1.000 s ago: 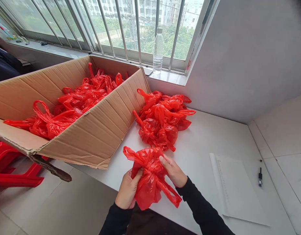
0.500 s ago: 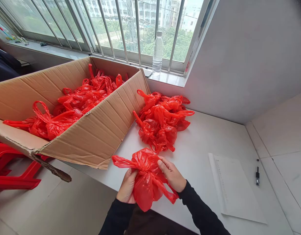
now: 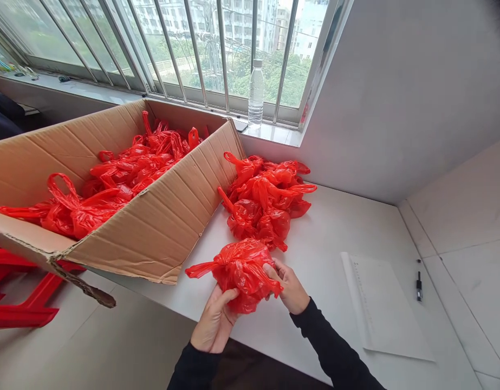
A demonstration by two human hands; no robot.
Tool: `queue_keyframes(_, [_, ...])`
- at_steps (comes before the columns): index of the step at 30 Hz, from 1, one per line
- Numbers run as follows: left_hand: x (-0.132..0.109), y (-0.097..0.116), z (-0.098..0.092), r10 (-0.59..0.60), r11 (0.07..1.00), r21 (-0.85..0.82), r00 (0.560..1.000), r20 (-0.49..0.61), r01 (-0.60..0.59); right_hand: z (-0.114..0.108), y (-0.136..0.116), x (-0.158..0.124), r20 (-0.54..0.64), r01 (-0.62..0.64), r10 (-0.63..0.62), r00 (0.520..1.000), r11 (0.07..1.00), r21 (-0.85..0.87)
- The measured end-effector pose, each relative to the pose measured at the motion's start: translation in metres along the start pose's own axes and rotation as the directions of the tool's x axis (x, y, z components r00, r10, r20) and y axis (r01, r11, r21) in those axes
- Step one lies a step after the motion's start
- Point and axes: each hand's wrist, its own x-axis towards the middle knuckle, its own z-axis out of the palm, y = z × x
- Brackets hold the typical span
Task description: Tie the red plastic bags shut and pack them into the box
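A knotted red plastic bag [image 3: 245, 268] is held between my two hands above the front edge of the white table. My left hand [image 3: 217, 319] grips it from below, thumb pressed on its lower side. On the other side, my right hand [image 3: 288, 284] pinches the bag near one of its handle ends; part of those fingers is hidden behind the plastic. What the bag contains cannot be made out. Just beyond it lies a pile of similar red bags [image 3: 270, 195], tied with their handle loops sticking out.
A large open cardboard box [image 3: 164, 233] with many red bags stands left on the table [image 3: 335, 227]. Paper sheets [image 3: 385, 306] and a black pen [image 3: 419, 287] lie to the right. A water bottle [image 3: 256, 95] stands on the windowsill. Below left is a red stool [image 3: 26, 314].
The bag has been turned and raised slightly, away from me, so its knot now faces left. My left thumb has shifted onto its lower side. The view has swung a little to the right.
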Motion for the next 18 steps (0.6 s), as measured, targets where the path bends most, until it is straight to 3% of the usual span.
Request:
queue_keyframes(5, [0.004, -0.004, 0.000, 0.166, 0.975, 0.160, 0.984, -0.069, -0.153, 0.000, 0.006, -0.009, 0.065, -0.167, 0.160, 0.985, 0.980, 0.112])
queue_keyframes(8, [0.006, -0.005, -0.004, 0.131, 0.965, 0.234, 0.990, -0.044, -0.117, 0.002, 0.008, -0.011, 0.110, -0.100, 0.092, 0.990, 0.992, 0.076])
queue_keyframes(11, [0.005, -0.006, -0.006, 0.085, 0.964, 0.259, 0.992, -0.090, -0.059, 0.004, 0.012, -0.008, 0.044, -0.053, 0.049, 0.998, 0.995, 0.079])
queue_keyframes(13, [0.003, -0.006, -0.005, 0.076, 0.976, 0.212, 0.991, -0.110, -0.052, 0.005, 0.015, -0.006, 0.003, -0.081, 0.081, 0.997, 0.994, 0.079])
queue_keyframes(18, [-0.001, -0.007, -0.003, 0.122, 0.981, 0.156, 0.992, -0.039, -0.115, 0.011, 0.020, -0.010, -0.008, -0.211, 0.212, 0.977, 0.975, 0.075])
